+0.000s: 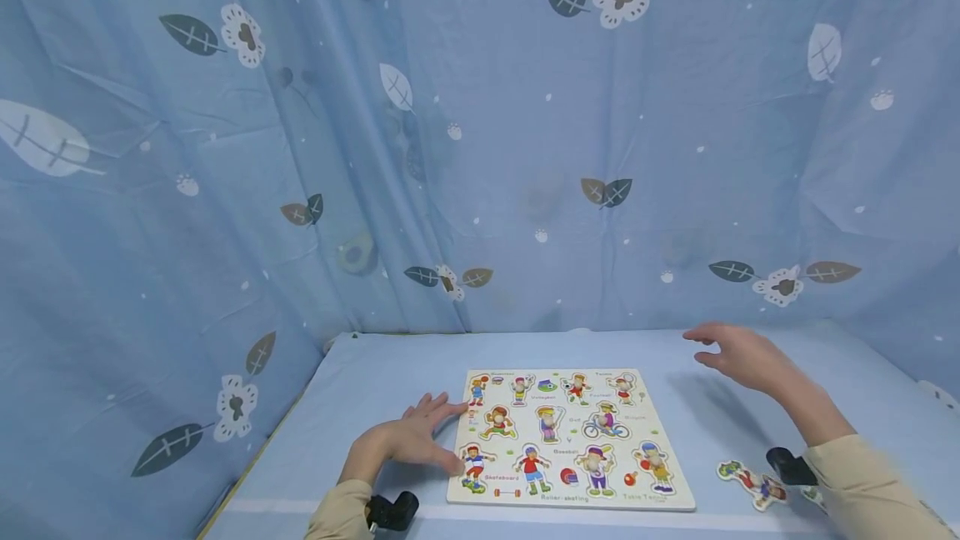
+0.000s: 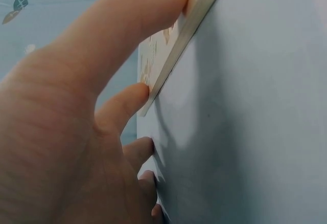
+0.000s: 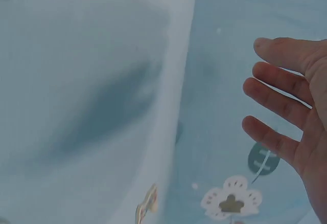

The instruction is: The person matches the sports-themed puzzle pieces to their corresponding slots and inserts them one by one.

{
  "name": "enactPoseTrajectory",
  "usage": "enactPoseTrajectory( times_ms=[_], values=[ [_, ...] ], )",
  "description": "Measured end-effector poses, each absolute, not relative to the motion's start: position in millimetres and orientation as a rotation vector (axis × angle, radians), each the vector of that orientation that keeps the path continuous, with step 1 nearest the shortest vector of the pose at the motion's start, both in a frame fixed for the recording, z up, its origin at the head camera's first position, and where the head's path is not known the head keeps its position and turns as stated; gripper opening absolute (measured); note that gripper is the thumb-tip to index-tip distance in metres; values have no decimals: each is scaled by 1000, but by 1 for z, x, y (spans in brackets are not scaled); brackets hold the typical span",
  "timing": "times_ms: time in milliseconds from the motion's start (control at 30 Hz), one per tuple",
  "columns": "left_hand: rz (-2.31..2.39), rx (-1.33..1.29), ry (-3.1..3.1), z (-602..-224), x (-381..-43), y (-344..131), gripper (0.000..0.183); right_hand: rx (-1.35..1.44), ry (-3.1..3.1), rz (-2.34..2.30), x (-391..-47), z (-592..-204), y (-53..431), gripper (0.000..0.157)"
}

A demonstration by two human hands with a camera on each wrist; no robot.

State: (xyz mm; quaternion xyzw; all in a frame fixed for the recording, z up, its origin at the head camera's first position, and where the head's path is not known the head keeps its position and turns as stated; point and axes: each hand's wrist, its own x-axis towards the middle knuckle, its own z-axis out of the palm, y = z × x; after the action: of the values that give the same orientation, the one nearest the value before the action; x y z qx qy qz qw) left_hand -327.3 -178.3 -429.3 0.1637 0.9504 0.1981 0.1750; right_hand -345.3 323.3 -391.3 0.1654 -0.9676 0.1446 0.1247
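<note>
A wooden peg puzzle board (image 1: pixel 525 433) with printed sports figures lies flat on the table. Round knobs stand up from several of its figures; the skateboarder (image 1: pixel 473 467) and the roller-skater (image 1: pixel 532 469) show no knob. My left hand (image 1: pixel 420 432) is spread at the board's left side, thumb and index fingertips right at the board's edge (image 2: pixel 176 55). The other left fingers reach down to the table. My right hand (image 1: pixel 746 357) hovers right of the board, fingers apart and gently bent, holding nothing.
Loose puzzle pieces (image 1: pixel 753 486) lie on the light-blue tabletop (image 1: pixel 360 390) at the front right, one partly hidden under my right sleeve (image 1: pixel 862 486). A blue curtain (image 1: pixel 510 140) with flowers and leaves hangs behind and to the left of the table.
</note>
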Motion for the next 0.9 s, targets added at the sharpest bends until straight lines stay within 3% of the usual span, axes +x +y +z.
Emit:
enactPoseTrajectory(
  times_ms=[367,900],
  values=[
    [570,477,2678,-430,-328,-178,93,354,-2830,376,-351,-393,388,34],
    [592,476,2678,-433,-330,-175,96,98,-2898,217,-359,-415,420,30]
  ],
)
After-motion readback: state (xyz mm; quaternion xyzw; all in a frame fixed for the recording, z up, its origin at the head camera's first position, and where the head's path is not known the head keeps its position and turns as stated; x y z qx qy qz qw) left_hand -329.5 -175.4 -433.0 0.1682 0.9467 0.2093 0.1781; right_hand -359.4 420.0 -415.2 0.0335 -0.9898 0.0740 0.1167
